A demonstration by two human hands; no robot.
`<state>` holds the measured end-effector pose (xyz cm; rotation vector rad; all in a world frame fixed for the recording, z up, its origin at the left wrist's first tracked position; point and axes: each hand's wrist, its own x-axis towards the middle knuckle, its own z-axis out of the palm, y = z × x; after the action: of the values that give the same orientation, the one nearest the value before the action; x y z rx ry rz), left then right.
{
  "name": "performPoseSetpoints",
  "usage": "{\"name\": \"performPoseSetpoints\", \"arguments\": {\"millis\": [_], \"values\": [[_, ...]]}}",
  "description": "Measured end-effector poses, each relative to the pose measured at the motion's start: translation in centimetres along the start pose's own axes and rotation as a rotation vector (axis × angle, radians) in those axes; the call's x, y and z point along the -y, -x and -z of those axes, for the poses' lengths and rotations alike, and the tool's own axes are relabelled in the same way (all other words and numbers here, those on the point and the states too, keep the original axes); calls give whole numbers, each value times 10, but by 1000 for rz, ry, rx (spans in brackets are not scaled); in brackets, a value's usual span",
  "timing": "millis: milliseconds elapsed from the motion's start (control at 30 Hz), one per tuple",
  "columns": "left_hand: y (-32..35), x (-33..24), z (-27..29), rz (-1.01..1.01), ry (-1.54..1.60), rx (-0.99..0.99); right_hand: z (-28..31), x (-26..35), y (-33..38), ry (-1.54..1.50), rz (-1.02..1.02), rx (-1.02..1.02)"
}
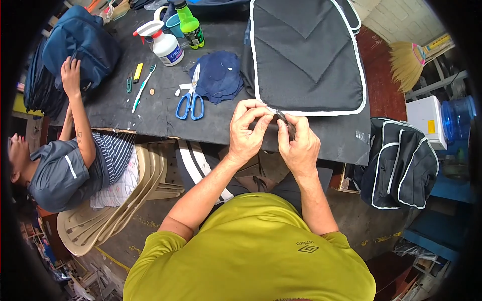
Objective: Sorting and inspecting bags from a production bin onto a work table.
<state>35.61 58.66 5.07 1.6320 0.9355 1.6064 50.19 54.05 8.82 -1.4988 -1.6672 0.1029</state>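
Note:
A black quilted backpack (306, 60) with white piping lies on the dark table in front of me. My left hand (248, 128) is at its near edge, thumb and forefinger pinched together beside the piping. What they grip is too small to make out. My right hand (300, 145) is closed around a small dark tool (291, 131) that looks like thread snips. Its tip points toward the left fingertips, close to the piping. Blue-handled scissors (191, 98) lie left of my hands, partly over a pile of dark blue fabric pieces (218, 75).
A white spray bottle (167, 49), a green bottle (190, 25), a toothbrush (144, 88) and green snips (129, 83) are on the table (221, 128). At left, a seated co-worker (70, 170) touches a blue backpack (80, 45). Another backpack (399, 163) hangs at right.

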Motion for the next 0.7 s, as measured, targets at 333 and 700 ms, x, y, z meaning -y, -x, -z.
{"name": "performPoseSetpoints", "arguments": {"millis": [333, 700], "values": [[0, 1, 1, -1, -24, -2, -3, 5, 2, -34, -19, -12], [-1, -1, 0, 21, -1, 0, -2, 5, 5, -39, -25, -40]]}}
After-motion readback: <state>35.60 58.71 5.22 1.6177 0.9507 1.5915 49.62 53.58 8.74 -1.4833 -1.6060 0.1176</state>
